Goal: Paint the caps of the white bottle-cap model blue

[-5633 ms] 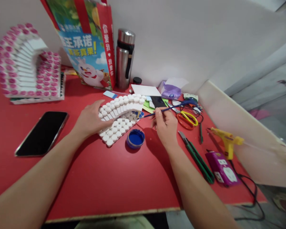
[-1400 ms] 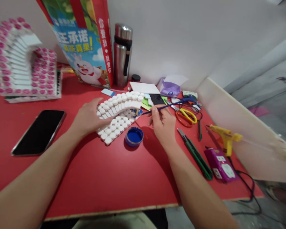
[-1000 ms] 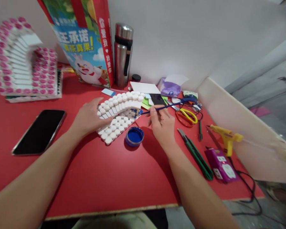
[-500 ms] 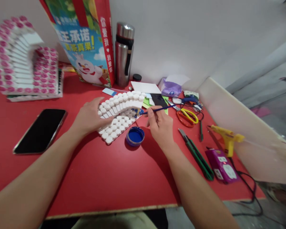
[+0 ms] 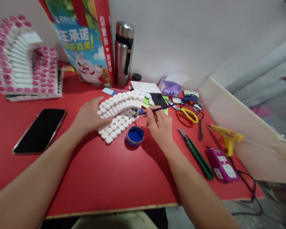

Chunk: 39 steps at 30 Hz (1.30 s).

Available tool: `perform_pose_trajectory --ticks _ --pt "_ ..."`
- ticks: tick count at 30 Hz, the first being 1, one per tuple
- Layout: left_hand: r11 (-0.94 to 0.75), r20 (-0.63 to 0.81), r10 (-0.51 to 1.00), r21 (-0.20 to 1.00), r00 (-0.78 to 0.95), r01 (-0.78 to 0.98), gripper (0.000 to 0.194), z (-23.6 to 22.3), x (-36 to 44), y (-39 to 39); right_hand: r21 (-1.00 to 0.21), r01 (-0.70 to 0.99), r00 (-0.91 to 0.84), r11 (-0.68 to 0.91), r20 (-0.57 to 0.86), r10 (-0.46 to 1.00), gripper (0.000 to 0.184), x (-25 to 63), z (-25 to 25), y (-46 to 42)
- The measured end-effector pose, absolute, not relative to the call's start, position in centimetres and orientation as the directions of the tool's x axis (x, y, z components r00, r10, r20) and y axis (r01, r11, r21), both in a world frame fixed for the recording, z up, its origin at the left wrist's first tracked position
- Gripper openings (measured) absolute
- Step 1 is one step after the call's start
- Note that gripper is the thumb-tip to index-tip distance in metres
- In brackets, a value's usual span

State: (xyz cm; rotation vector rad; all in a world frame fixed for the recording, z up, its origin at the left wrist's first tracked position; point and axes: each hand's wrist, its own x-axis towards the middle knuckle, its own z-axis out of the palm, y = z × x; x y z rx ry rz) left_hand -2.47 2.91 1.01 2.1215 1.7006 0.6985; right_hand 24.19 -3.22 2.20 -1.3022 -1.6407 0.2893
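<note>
A white craft model (image 5: pixel 116 125) with rows of small round pieces and a curved stepped strip lies tilted on the red table. My left hand (image 5: pixel 89 116) grips its left end, fingers behind and thumb in front. In my right hand (image 5: pixel 159 125) is a thin blue paintbrush (image 5: pixel 158 108), pinched between thumb and fingers. The brush tip is at the model's right end, where a few round pieces are blue. Just below the model stands an open jar of blue paint (image 5: pixel 135 136).
A phone (image 5: pixel 40 131) lies left. Behind stand a pink-and-white model (image 5: pixel 23 63), a printed bag (image 5: pixel 83 44) and a steel flask (image 5: pixel 124 54). To the right are scissors (image 5: pixel 187 117), a green utility knife (image 5: pixel 197 157), a yellow glue gun (image 5: pixel 227 136) and a purple power socket (image 5: pixel 222 165).
Hardly anything differs. My right hand and the brush have shifted very slightly left, with the tip staying at the model's right end.
</note>
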Motion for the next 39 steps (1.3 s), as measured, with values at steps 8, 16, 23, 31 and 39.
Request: perform_pose_trajectory --ticks 8,16,23,31,39 --pt "-0.227 0.169 0.973 0.550 0.159 0.804 0.088 0.83 -2.52 3.03 -0.689 0.610 0.058 0.392 0.531 0.845 0.025 24.26 2.44 -3.35" --pt "-0.230 0.169 0.972 0.533 0.163 0.814 0.086 0.76 -2.60 3.10 -0.692 0.613 0.088 0.382 0.539 0.838 0.024 24.65 2.62 -3.36" --pt "-0.234 0.180 0.970 0.532 0.162 0.814 0.087 0.48 -2.75 3.18 -0.686 0.623 0.116 0.376 0.556 0.823 0.025 24.96 2.75 -3.24" --pt "-0.245 0.178 0.968 0.527 0.176 0.814 0.087 0.70 -2.67 3.08 -0.693 0.612 0.123 0.381 0.559 0.820 0.023 25.03 2.69 -3.13" --pt "-0.236 0.161 0.971 0.529 0.176 0.815 0.088 0.80 -2.70 3.20 -0.682 0.618 0.122 0.390 0.573 0.810 0.024 25.07 2.77 -3.21"
